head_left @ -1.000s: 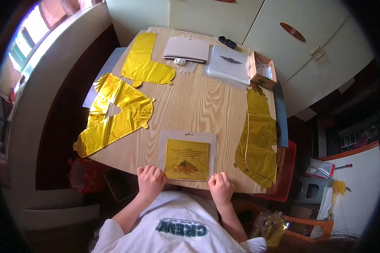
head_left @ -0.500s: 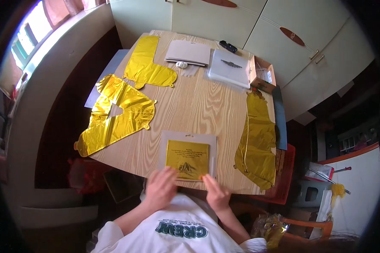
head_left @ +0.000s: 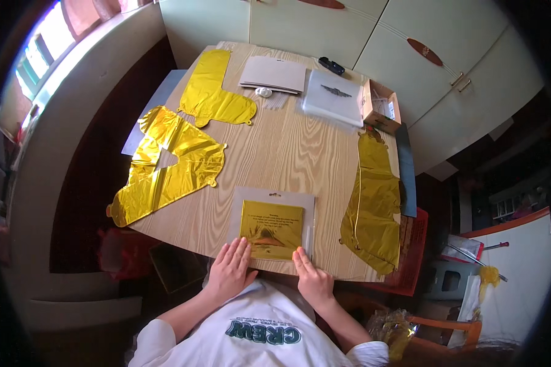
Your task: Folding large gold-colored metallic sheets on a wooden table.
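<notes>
A clear flat packet lies at the table's near edge, with a grey-white backing card inside. In it sits a gold folded foil sheet with dark print, and a thin white straw-like strip shows along its right side. My left hand rests flat at the packet's lower left corner, fingers stretched out. My right hand is at the lower right corner, its fingertips pressed together on the edge and the other fingers curled. Its thumb is partly hidden.
Gold foil balloons lie flat: one at left, one far left, one at right. Farther back are cards, a stack of clear bags, a small box and a black object.
My left hand has moved slightly left and settled flat on the packet's lower left corner. The right hand stays at the lower right corner.
</notes>
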A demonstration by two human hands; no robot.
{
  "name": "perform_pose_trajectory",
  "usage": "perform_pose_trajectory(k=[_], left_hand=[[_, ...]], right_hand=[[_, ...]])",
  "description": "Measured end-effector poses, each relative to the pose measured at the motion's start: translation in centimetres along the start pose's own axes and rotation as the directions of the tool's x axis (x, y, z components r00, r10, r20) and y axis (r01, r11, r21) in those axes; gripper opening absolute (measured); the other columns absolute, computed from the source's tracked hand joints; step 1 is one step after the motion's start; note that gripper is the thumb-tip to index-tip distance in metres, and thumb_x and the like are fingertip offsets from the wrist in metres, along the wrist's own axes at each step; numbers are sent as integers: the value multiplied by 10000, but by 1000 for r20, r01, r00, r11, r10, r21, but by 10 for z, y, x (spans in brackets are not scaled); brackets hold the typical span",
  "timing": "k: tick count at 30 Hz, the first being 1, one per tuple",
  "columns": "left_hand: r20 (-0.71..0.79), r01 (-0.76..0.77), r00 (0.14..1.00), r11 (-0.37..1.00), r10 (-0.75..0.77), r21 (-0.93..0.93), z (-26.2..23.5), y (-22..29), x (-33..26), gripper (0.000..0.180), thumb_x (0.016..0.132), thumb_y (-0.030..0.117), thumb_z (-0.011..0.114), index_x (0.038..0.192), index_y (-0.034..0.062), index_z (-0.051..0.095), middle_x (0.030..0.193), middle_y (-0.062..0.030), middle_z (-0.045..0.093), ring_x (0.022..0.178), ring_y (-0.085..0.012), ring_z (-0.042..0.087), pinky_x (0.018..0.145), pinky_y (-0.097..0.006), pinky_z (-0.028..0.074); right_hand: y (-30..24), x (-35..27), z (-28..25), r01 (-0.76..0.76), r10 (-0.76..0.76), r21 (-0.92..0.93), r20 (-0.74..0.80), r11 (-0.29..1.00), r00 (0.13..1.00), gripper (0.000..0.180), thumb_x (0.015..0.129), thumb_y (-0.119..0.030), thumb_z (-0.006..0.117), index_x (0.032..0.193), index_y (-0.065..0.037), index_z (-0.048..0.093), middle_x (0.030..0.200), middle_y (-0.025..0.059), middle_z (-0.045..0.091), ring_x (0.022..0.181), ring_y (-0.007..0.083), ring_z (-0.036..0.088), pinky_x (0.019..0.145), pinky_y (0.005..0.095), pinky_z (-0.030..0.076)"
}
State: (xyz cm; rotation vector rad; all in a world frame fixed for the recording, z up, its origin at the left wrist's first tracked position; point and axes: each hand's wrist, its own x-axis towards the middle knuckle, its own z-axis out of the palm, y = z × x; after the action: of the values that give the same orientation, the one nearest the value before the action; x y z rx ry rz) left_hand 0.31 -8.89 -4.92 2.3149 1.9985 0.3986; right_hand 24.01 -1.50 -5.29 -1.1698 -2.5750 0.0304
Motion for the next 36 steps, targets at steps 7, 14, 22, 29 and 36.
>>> perform_pose_trajectory(k=[7, 14, 22, 29, 36], left_hand=[[-22, 92, 996, 987, -90, 132, -4, -14, -12, 694, 826, 452, 634, 1332, -6, 508, 1396, -149, 495, 1344, -255, 425, 1105, -647, 159], [-43, 108, 994, 986, -103, 125, -3, -14, -13, 679, 828, 452, 632, 1319, -4, 520, 1393, -154, 497, 1342, -261, 425, 1100, -648, 171], [-76, 254, 940, 831, -332, -494, -13, -33, 2, 598, 858, 264, 658, 1360, 1, 468, 1411, -211, 446, 1300, -369, 437, 1098, -455, 322], [455, 421, 787, -176, -417, -890, -9, -78, 42, 627, 904, 117, 627, 1440, -16, 330, 1313, -154, 516, 1074, -180, 562, 889, -298, 476], [197, 202, 940, -13, -279, -979, -8, -63, 53, 189, 924, -3, 570, 1106, -6, 620, 945, -19, 658, 880, -86, 591, 804, -249, 476]], right_hand=[[2, -3, 4, -20, 18, -15, -71, 1000, 997, 372, 849, -56, 546, 1203, -88, 657, 1201, 91, 655, 571, 220, 675, 520, 316, 555], [10, -11, -6, -31, 31, -39, -3, 999, 1000, 417, 822, -57, 527, 1222, -82, 642, 1214, 117, 646, 579, 212, 681, 509, 332, 559], [29, -1, -14, -265, 291, 475, 21, 839, 957, 465, 846, 7, 474, 1304, -28, 544, 1229, 166, 626, 1031, 316, 655, 821, 350, 550], [55, 14, 8, -528, 386, 842, 453, 109, 804, 418, 962, -75, 468, 1360, 48, 431, 1161, 100, 639, 839, 83, 568, 735, 217, 454], [64, 19, 28, -316, 401, 879, 162, 357, 902, 476, 945, -145, 588, 1367, 4, 423, 1118, 73, 607, 767, 37, 512, 619, 195, 418]])
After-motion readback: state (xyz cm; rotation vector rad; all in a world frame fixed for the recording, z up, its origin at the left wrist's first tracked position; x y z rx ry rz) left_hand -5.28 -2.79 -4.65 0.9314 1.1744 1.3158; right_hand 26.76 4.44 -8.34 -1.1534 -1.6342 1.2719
